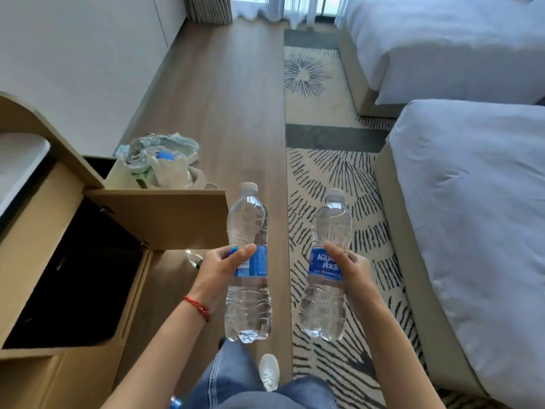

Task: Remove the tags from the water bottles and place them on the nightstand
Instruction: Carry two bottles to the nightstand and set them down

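Gripping two upright water bottles above the floor: left hand closing around left bottle, right hand around right bottle; fingers partly covering blue labels; tags indiscernible.

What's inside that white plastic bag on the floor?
In the white plastic bag a blue-labelled bottle pokes out beside crumpled pale green-white wrapping. Anything deeper is hidden by the bag's folds.

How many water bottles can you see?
3: one in the left hand, one in the right hand, and a small one lying on the floor. The plastic bags may hide more.
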The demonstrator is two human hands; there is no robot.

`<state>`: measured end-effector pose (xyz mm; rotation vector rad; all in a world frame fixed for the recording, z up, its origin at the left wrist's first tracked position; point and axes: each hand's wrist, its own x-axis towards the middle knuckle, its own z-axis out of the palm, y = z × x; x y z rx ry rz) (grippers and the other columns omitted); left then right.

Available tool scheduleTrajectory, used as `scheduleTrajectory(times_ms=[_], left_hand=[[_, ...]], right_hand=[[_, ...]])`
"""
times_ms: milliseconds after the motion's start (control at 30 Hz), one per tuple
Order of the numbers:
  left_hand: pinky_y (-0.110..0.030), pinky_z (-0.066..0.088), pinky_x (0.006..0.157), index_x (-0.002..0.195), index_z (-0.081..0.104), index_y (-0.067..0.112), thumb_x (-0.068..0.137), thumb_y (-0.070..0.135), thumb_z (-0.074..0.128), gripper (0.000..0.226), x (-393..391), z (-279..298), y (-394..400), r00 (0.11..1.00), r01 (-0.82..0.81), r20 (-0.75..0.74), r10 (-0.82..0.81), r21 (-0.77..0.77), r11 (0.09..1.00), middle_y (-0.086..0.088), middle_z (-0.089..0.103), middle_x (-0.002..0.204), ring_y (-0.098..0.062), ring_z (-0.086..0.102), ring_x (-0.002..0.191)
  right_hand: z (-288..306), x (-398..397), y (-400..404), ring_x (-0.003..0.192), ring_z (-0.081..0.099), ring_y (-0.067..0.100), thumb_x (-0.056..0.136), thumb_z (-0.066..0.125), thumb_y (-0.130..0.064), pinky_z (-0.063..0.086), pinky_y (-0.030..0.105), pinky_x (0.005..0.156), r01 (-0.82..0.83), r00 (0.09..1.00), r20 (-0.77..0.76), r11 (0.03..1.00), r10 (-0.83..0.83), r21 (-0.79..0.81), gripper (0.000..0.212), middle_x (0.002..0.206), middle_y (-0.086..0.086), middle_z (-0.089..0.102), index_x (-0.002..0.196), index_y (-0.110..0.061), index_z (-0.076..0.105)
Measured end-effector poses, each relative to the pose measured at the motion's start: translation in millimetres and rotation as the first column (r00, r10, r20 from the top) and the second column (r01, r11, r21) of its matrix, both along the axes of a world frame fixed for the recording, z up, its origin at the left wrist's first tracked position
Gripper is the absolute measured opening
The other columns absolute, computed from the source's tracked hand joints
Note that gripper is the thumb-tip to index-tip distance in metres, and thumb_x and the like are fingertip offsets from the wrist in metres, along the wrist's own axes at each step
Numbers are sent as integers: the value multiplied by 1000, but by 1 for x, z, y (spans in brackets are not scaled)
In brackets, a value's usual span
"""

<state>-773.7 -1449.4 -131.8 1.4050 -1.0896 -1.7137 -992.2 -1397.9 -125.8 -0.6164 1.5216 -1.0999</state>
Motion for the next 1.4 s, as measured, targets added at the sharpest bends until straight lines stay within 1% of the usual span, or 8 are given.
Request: scheduleTrajectory(times_ms=[167, 333, 467, 633, 800, 967, 1167, 1400], left_hand=[[-16, 49, 48, 77, 66, 6, 78, 24, 64, 18, -37, -3, -88, 1000, -25, 10, 25, 7, 1000, -4, 67, 65, -7, 63, 53], [-23, 52, 58, 74, 70, 13, 45, 52, 71, 49, -67, -15, -194, 999, -27, 19, 26, 24, 999, 0, 70, 62, -11, 65, 59], [-40, 52, 71, 79, 72, 12, 45, 52, 72, 53, -88, -19, -286, 999, -40, -9, 41, 68, 997, -9, 71, 73, -24, 65, 70], [-14, 50, 52, 83, 70, 9, 48, 52, 69, 55, -124, -6, -393, 1000, -19, 6, 18, 25, 1000, -2, 70, 70, -6, 65, 58], [-19, 50, 50, 79, 71, 7, 42, 55, 68, 61, -167, -11, -478, 999, -33, 8, 33, 46, 998, -5, 68, 65, -14, 64, 57], [-28, 47, 62, 73, 70, 11, 44, 57, 68, 54, -217, -22, -560, 999, -9, 49, 7, 31, 999, -3, 66, 66, -16, 60, 62], [-14, 46, 49, 70, 68, 9, 41, 54, 67, 54, -299, -13, -663, 999, 0, 36, 0, 3, 1000, 4, 64, 54, -4, 59, 51], [-15, 49, 54, 74, 70, 10, 43, 55, 67, 54, -372, -10, -776, 999, 21, 31, -21, 17, 1000, 2, 68, 62, -8, 62, 57]], right_hand=[[-6, -33, -82, 67, 67, 22, 62, 67, -41, 54, 36, 69, 12, 1000, 1, 1000, -12, 11, 50, 76, 10, 70, 96, -4, 64], [-19, -63, -183, 65, 66, 20, 61, 72, -46, 53, 39, 73, 26, 1000, 16, 999, -26, 21, 54, 73, 7, 69, 95, -5, 65], [-16, -89, -275, 68, 66, 20, 60, 77, -51, 53, 39, 75, 45, 999, -10, 999, -45, 8, 60, 75, 7, 70, 97, -4, 66], [-8, -125, -373, 61, 67, 17, 54, 72, -51, 55, 27, 60, 63, 998, -12, 998, -63, -1, 60, 71, 5, 70, 95, -7, 65], [-12, -168, -451, 61, 68, 19, 51, 72, -53, 55, 26, 58, 102, 995, -2, 995, -102, 1, 68, 73, 9, 70, 96, -3, 65], [-22, -221, -540, 63, 68, 19, 58, 80, -44, 56, 28, 61, 129, 991, 19, 992, -129, 12, 50, 73, 8, 70, 92, -9, 67], [-11, -297, -649, 63, 68, 20, 67, 72, -42, 55, 28, 60, 104, 993, 49, 995, -104, 9, 47, 74, 9, 70, 94, -5, 65], [-6, -368, -755, 64, 66, 18, 63, 65, -42, 54, 29, 64, 110, 994, 22, 994, -110, 8, 55, 76, 11, 69, 98, 0, 63]])
